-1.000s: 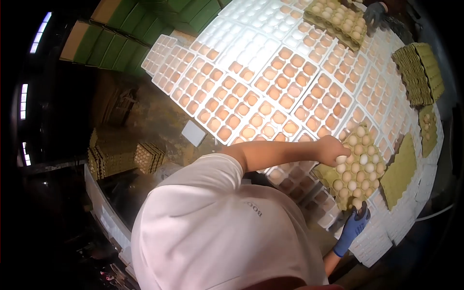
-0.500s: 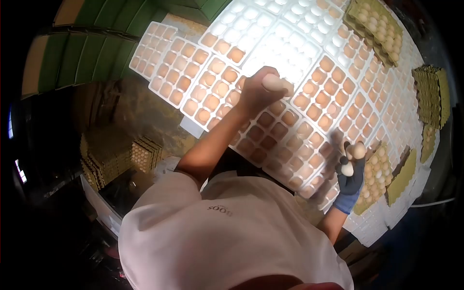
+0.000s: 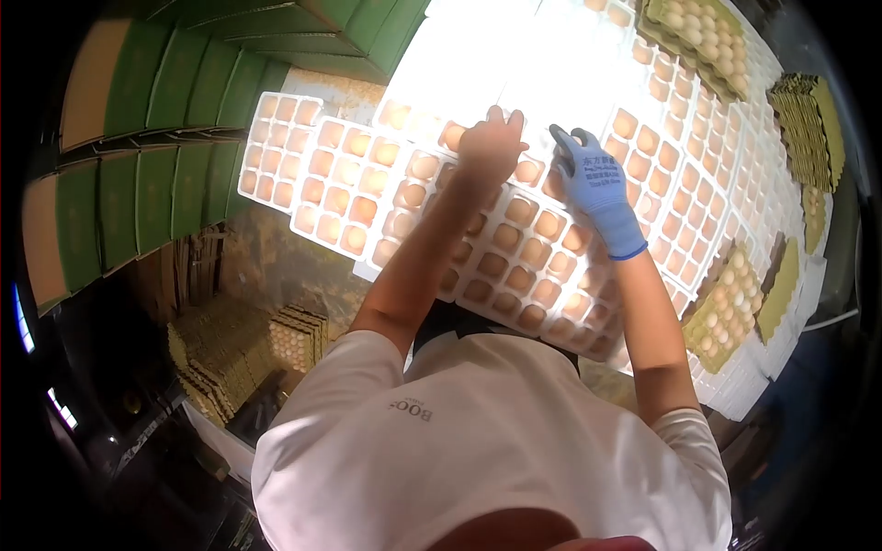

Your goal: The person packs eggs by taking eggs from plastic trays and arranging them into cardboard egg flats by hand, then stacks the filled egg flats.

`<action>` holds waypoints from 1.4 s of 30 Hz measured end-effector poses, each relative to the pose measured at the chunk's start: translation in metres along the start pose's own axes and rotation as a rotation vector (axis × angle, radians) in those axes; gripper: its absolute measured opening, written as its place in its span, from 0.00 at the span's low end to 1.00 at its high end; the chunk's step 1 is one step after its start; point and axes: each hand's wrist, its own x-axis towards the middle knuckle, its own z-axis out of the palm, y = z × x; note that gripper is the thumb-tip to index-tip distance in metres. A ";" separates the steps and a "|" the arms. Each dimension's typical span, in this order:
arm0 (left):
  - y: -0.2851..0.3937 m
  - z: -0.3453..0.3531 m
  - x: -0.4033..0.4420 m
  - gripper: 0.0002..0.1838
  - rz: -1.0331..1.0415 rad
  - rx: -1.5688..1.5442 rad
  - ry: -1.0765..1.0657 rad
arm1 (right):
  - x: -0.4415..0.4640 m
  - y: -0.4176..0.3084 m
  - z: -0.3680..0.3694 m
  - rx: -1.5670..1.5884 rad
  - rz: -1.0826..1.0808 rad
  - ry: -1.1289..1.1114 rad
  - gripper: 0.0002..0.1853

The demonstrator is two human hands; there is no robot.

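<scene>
My bare left hand [image 3: 493,147] is over the white egg trays, back upward and fingers apart, beside a brown egg [image 3: 453,137] in its cell. No egg shows in its fingers; the palm side is hidden. To its right is my right hand [image 3: 593,173], in a blue glove with dark fingertips and printed lettering. Its thumb and fingers are spread above the trays, with nothing visible between them. Below both hands, a white tray [image 3: 504,216] holds several brown eggs in square cells. Strong glare washes out the trays just beyond my fingertips.
Green cartons [image 3: 138,202] line the left side. Pulp trays of eggs [image 3: 695,32] lie at the upper right and a second egg-filled pulp tray [image 3: 726,308] at the right. Stacked pulp trays [image 3: 807,129] stand at the far right, with more tray stacks [image 3: 225,354] lower left.
My right hand has moved up and left from the right-hand trays, beside the left hand. The eggs seen in both hands before no longer show. The view has shifted.
</scene>
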 end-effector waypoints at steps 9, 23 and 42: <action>-0.005 0.000 0.016 0.22 0.093 -0.197 0.213 | 0.028 0.015 0.033 0.224 0.052 0.300 0.29; 0.006 0.045 0.077 0.44 0.035 0.287 0.179 | -0.216 0.088 -0.024 0.185 0.179 0.470 0.33; 0.508 0.179 -0.084 0.14 0.884 -0.030 0.036 | -0.473 0.437 -0.150 0.047 0.540 0.503 0.18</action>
